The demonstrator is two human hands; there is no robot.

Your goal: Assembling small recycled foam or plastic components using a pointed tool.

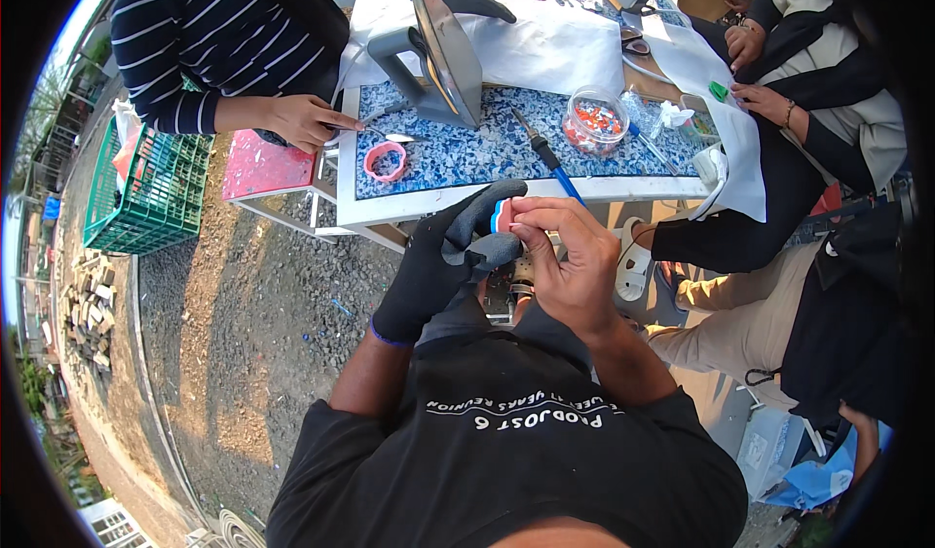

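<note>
My left hand [424, 270], in a dark grey work glove, grips a small curved piece [504, 217] coloured coral-pink, blue and white. The bare fingertips of my right hand [575, 261] pinch the same piece from the other side. Both hands are in front of my chest, just short of the table edge. What exactly the piece is, I cannot make out, as the fingers cover much of it. Beyond it on the speckled blue table [497, 173] lie a blue-handled pen-like tool [550, 161] and a pink scalloped ring [386, 161].
A clothes iron [438, 66] stands on the table beside a co-worker's hand [314, 122] holding a pointed metal tool. A clear tub [596, 121] holds orange and white bits. People sit at the right. A green crate [146, 192] and a pink-topped stool [268, 166] are at the left.
</note>
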